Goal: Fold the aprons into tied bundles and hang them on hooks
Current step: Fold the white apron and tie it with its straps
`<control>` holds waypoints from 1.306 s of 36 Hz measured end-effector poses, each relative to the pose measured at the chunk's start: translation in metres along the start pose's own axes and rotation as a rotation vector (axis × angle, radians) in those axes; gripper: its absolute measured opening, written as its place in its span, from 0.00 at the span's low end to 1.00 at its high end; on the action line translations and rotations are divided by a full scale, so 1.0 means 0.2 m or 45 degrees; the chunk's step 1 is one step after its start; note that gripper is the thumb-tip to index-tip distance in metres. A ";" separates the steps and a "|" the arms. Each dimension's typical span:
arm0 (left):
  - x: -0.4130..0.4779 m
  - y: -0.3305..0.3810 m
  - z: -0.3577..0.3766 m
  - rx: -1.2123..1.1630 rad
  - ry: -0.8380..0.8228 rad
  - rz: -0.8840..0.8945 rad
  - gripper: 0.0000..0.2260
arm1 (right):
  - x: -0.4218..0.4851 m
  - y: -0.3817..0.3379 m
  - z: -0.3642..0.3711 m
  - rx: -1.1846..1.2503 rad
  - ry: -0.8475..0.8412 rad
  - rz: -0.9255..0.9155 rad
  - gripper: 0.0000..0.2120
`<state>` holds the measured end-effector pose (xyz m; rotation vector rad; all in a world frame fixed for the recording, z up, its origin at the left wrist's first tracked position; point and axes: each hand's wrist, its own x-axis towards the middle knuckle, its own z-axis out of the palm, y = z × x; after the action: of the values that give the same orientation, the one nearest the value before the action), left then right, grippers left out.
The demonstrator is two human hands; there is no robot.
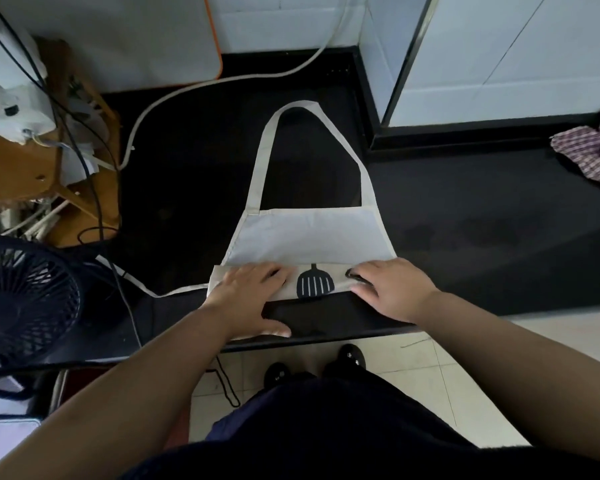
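Cream apron on black counter, left hand and right hand palm-down on its fold, fingers flat, empty.

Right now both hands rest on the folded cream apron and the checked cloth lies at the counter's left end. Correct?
No. The head view shows the checked cloth at the right end of the counter. The left hand and right hand do rest on the folded cream apron.

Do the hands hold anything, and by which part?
Nothing is gripped: left hand and right hand press flat on the apron, on its folded band.
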<state>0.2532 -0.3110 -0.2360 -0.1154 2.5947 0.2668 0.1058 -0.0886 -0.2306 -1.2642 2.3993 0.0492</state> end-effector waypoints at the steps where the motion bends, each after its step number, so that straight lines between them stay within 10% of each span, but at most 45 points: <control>1: 0.02 -0.02 -0.01 -0.017 0.043 -0.023 0.32 | 0.01 0.01 -0.03 0.055 -0.011 0.027 0.17; 4: 0.07 -0.05 -0.08 -0.231 0.083 -0.099 0.13 | 0.04 0.04 -0.09 0.199 -0.073 0.110 0.18; 17: 0.08 0.01 0.01 -0.128 0.117 -0.228 0.26 | 0.06 0.06 0.00 -0.013 -0.197 0.042 0.34; 21: 0.05 0.02 0.04 -0.034 0.000 -0.186 0.46 | 0.05 0.10 -0.01 -0.032 -0.129 0.010 0.32; 26: 0.10 -0.04 -0.08 -0.194 0.112 -0.194 0.28 | 0.10 0.11 -0.15 0.068 -0.181 0.055 0.29; 31: 0.12 -0.14 -0.20 -0.361 -0.002 -0.315 0.32 | 0.13 0.16 -0.17 0.092 -0.111 0.178 0.26; 35: 0.16 -0.08 -0.17 0.110 0.136 -0.385 0.22 | 0.15 0.08 -0.10 -0.184 -0.060 0.175 0.21; 42: 0.10 0.12 0.08 0.048 0.051 -0.217 0.34 | 0.11 0.02 0.09 -0.201 -0.182 0.100 0.45; 47: 0.01 0.01 0.17 0.046 0.105 -0.382 0.30 | 0.11 0.06 0.11 -0.084 -0.190 0.168 0.35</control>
<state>0.2685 -0.3025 -0.2656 -0.5068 2.6164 0.1074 0.0937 -0.0934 -0.2606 -1.0876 2.3652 0.2543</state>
